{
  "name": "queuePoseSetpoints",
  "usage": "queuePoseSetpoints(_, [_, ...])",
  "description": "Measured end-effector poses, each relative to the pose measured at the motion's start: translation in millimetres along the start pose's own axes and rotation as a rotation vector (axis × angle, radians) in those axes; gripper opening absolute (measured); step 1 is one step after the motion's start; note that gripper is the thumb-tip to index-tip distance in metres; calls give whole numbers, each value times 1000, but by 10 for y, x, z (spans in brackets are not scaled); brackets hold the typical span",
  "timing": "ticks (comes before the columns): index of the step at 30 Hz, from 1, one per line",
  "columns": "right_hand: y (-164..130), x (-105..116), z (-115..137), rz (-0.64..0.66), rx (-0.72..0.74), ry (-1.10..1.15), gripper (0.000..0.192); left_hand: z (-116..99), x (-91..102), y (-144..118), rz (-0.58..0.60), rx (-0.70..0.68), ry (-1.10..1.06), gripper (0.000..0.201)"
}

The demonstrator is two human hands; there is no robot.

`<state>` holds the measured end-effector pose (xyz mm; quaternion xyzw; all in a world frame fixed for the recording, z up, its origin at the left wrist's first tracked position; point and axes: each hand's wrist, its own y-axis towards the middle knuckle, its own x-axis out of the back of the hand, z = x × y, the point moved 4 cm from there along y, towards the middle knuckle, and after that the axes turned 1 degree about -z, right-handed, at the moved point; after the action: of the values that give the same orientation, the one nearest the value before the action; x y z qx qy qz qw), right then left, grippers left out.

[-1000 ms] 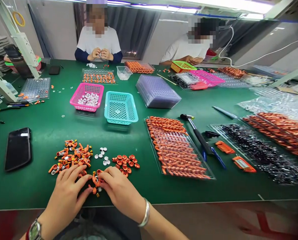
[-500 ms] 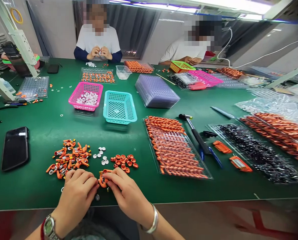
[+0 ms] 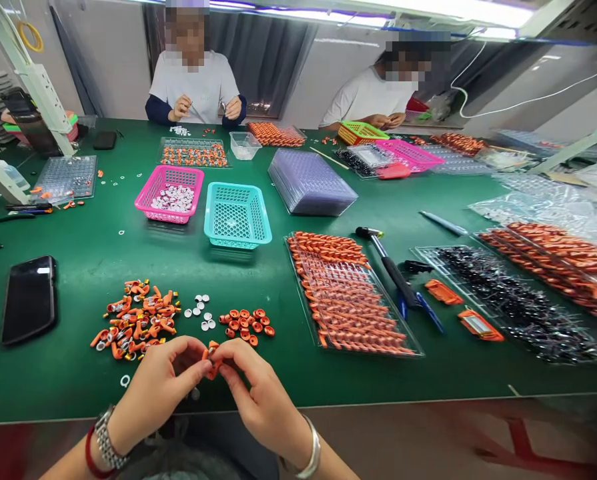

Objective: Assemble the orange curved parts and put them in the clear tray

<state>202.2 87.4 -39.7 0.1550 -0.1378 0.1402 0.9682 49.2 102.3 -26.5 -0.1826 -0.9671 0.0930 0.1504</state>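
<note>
Orange part [image 3: 211, 351] sits pinched between the fingertips of left hand [image 3: 153, 390] and right hand [image 3: 261, 393], both closed on it just above the near bench [image 3: 103, 253] edge, while loose orange pieces [image 3: 135, 319] beyond remain unassembled and the far-right tray [image 3: 351, 293] looks largely filled.

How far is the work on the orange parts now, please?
Done: the clear tray is nearly full of orange assemblies. In hand: left hand and right hand pinch one orange piece. Left: a loose orange pile, white discs, orange rings.
</note>
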Motion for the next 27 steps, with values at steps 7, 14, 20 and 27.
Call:
queuePoseSetpoints(7, [-88,107,-28,-40,-39,-88,18,106,131,18,-92,31,27,14])
queuePoseSetpoints(14, [-100,110,-5,-27,-11,-219,20,107,143,44,-80,17,82,13])
queuePoseSetpoints(20, [84,16,7,-83,8,-158,20,37,131,25,-43,-32,175,14])
queuePoseSetpoints(27, [72,83,-27,-161,-117,21,12,65,243,-9,-206,-77,323,19])
